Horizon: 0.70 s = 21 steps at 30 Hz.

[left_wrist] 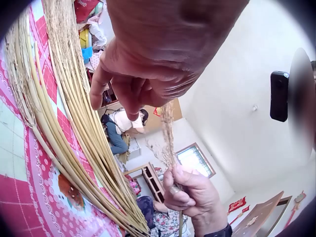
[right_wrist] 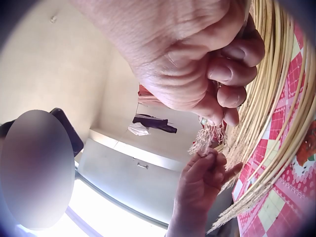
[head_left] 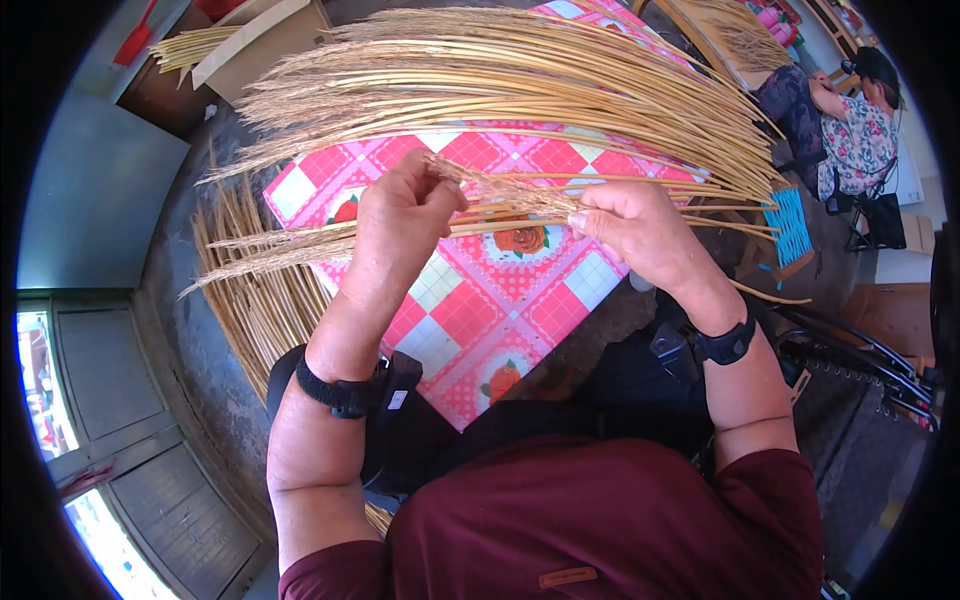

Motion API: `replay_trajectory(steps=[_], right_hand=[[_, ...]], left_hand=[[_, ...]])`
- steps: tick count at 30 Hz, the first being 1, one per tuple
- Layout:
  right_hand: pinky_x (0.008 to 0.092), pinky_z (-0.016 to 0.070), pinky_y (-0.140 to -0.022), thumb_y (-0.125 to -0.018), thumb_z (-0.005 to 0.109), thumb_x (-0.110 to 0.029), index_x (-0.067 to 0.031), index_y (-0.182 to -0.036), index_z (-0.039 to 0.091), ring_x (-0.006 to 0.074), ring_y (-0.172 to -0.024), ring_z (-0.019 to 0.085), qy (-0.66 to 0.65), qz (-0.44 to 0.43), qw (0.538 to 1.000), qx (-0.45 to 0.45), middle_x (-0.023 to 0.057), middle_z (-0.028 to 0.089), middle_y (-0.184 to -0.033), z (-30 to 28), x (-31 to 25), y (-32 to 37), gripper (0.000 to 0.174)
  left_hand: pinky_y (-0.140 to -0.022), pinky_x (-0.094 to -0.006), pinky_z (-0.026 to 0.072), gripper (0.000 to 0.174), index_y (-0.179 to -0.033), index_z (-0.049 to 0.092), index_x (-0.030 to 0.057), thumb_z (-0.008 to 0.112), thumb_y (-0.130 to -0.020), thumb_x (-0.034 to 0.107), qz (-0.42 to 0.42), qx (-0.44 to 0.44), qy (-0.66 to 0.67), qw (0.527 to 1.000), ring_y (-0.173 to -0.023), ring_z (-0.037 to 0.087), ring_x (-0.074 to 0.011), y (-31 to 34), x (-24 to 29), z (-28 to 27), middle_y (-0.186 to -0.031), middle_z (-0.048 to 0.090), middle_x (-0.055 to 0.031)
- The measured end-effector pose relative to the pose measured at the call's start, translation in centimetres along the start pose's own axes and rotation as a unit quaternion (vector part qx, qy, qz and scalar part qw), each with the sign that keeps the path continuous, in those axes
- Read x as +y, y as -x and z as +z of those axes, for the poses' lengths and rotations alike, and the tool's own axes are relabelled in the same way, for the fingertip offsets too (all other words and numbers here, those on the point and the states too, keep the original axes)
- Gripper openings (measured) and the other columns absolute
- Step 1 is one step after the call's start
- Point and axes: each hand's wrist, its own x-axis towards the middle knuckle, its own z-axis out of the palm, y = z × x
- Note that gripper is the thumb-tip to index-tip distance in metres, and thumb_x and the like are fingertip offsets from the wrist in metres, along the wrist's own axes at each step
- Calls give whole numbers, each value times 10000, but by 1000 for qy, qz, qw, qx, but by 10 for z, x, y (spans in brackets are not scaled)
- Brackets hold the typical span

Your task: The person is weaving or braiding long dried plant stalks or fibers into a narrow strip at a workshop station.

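Note:
Over a table with a pink checked cloth (head_left: 470,300) I hold a thin bunch of dry grass stalks with a feathery tuft (head_left: 510,192) between both hands. My left hand (head_left: 440,185) pinches the tufted end; my right hand (head_left: 585,218) grips the stalks a little further along. In the left wrist view the left hand's fingers (left_wrist: 126,94) hold the tuft (left_wrist: 168,126) above the right hand (left_wrist: 190,190). The right wrist view has the right hand (right_wrist: 222,84) curled round the tuft (right_wrist: 210,136), with the left hand (right_wrist: 202,175) just below. A large fan of stalks (head_left: 520,90) lies across the table.
More stalks (head_left: 260,300) lie on the floor left of the table. A cardboard box (head_left: 255,40) sits at the far left. Another person (head_left: 850,130) sits at the far right beside a blue woven piece (head_left: 792,225). A black frame (head_left: 860,360) stands at my right.

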Motion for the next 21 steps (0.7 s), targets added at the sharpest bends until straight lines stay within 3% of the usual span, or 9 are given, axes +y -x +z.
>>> replay_trajectory(steps=[3, 11, 21], right_hand=[[299, 355, -492, -830, 602, -188, 21, -769, 617, 113, -505, 422, 13, 2, 1000, 3, 81, 466, -539, -3, 2, 1, 218], [294, 346, -482, -834, 600, -191, 22, -756, 611, 104, -499, 407, 15, -17, 1000, 14, 77, 454, -531, -6, 5, 2, 227], [299, 358, -492, -832, 606, -190, 28, -764, 615, 114, -504, 422, 24, -4, 1000, 10, 95, 462, -531, -7, 4, 1, 229]], left_hand=[[-504, -186, 401, 46, -828, 544, 21, 524, -865, 38, -22, 30, 5, 999, -528, 501, -59, -5, 7, -5, -723, 618, -53], [-580, -217, 430, 44, -903, 568, 20, 543, -874, 43, -5, -93, 170, 981, -642, 552, -99, -7, 4, -22, -765, 624, -72], [-588, -217, 433, 109, -965, 578, 16, 575, -860, 48, -26, -137, 175, 975, -708, 576, -109, -2, 7, -20, -797, 629, -69]])
